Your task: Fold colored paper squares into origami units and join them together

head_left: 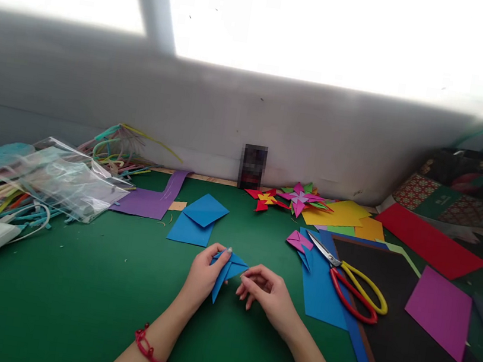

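A small folded blue paper piece (229,270) is held just above the green table (87,285). My left hand (205,275) grips its left side, thumb on top. At the piece's right tip is my right hand (268,295), fingers curled and pinching the edge. A red cord bracelet (148,348) circles my left wrist. Two blue paper squares (197,220) lie flat just beyond the hands.
Scissors with red and yellow handles (355,281) lie on blue and black sheets at the right. Folded paper stars (297,199), yellow, red and purple sheets (441,311) sit further right. Plastic bags (66,180) and coloured strips pile at the left. A patterned bag (460,188) stands far right.
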The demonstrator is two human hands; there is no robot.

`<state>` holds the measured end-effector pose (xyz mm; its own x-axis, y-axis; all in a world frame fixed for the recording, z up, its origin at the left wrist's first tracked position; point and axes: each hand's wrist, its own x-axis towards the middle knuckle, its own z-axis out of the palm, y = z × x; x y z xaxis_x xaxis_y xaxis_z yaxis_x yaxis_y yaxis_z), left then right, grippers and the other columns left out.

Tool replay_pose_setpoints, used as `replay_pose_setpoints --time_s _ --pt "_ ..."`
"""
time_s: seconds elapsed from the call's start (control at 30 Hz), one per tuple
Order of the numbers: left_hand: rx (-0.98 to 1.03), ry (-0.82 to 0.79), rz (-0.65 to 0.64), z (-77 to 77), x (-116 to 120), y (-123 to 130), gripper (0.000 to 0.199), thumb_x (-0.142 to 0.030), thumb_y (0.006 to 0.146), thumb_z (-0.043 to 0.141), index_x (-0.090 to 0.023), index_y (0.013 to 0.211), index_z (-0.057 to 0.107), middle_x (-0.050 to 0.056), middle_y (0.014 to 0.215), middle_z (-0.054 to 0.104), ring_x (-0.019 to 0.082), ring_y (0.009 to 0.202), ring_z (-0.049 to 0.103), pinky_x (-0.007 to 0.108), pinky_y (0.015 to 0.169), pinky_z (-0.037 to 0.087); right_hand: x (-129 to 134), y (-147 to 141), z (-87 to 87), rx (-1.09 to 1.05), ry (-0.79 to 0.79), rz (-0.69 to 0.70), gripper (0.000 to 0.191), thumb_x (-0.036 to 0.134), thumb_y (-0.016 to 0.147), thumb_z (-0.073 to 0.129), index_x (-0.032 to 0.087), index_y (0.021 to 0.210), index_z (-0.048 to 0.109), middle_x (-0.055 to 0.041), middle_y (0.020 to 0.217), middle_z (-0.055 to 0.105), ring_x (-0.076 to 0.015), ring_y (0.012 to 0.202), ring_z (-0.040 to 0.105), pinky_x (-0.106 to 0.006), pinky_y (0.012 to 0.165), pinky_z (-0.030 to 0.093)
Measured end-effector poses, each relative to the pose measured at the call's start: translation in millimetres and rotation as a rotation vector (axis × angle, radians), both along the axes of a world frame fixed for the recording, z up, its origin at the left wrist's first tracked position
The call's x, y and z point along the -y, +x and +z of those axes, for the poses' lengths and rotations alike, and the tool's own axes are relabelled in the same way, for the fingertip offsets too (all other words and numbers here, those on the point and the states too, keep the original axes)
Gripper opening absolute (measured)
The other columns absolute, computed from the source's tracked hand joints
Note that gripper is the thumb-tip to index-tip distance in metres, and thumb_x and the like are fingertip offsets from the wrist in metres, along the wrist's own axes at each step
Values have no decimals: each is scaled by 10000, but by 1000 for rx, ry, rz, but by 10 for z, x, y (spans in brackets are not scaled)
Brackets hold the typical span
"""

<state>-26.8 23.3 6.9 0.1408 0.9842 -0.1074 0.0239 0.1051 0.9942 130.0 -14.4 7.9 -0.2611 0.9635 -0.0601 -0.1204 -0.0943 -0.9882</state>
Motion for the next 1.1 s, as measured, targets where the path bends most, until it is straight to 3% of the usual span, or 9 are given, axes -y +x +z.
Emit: replay_pose_setpoints --time_s 0.17,0.33,0.7,1.1 --pt "72 -53 -66 18 30 42 278 -443 739 534 -177 776 464 -32 542 549 127 452 545 218 409 449 -35 13 -13 -67 -20 -164 206 331 759 590 152 844 539 -56 694 618 -174 661 586 -252 476 467" --pt "96 -4 -160 18 46 60 244 -407 767 515 -173 779 444 -22 537 577 127 492 555 219 469 447 -55 27 -60 -124 -6 -252 189 300 730 628 153 823 555 -31 673 586 -159 649 573 -245 490 469" --pt "60 18 -243 3 33 53 238 -392 782 496 -155 779 490 -26 551 527 94 506 490 203 484 421 -46 36 -73 -136 18 -246 178 319 759 588 152 818 603 -28 659 566 -152 639 548 -261 498 492" --pt "43 51 -248 16 51 50 217 -377 788 492 -160 777 482 -31 553 515 90 502 482 202 483 426 -36 29 -46 -181 6 -260 199 333 769 573 139 796 611 -32 661 553 -152 640 540 -276 499 510"
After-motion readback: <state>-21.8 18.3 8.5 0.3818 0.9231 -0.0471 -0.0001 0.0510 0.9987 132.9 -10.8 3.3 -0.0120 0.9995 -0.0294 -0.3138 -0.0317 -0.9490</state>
